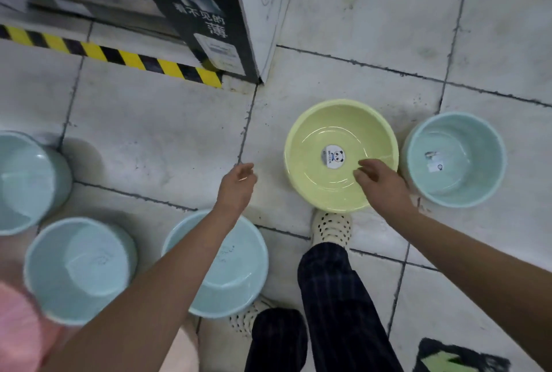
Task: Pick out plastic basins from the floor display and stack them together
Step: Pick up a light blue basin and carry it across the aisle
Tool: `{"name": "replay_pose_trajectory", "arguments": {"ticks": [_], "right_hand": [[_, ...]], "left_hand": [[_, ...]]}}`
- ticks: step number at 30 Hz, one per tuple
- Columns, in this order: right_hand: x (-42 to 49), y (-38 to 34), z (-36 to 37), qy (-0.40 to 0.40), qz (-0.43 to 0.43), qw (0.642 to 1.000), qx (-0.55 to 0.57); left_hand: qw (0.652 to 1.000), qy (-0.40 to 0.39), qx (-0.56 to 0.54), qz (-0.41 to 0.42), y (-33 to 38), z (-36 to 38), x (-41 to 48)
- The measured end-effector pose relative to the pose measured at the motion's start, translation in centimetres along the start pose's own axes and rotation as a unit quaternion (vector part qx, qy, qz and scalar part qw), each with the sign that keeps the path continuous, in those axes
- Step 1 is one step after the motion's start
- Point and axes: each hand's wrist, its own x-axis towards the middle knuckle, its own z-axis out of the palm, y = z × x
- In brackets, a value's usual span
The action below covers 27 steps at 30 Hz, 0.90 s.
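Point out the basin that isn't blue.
The yellow basin with the panda sticker, under the right hand; the other four basins are pale blue.

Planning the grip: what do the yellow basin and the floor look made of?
Yellow basin: likely plastic, smooth and glossy, with curved light streaks on its bottom. Floor: seemingly ceramic tile, matt and scuffed, with dark grout lines.
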Motion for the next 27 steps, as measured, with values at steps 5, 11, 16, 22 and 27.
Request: {"name": "replay_pose_trajectory", "arguments": {"ticks": [5, 11, 16, 22, 27], "right_hand": [[-6.5, -6.7, 3.6, -0.119, -0.067, 0.987, -0.079], [-10.5, -10.5, 9.7, -0.207, -0.099, 0.955, -0.188], [-10.9, -10.3, 15.4, -0.26, -0.11, 0.917, -0.282], [-8.6, -7.6, 21.3, -0.31, -0.118, 0.846, -0.417], [-5.7, -4.8, 25.7, -0.282, -0.143, 0.823, -0.472]], "left_hand": [[0.999, 0.042, -0.012, -0.029, -1.9, -8.1, -7.1], [0.983, 0.131, -0.08, -0.104, -9.2, -15.1, -13.2], [0.95, 0.205, -0.169, -0.166, -18.3, -17.3, -15.1], [0.933, 0.218, -0.19, -0.213, -29.1, -13.7, -13.4], [0.912, 0.235, -0.234, -0.241, -32.8, -10.6, -11.6]]}}
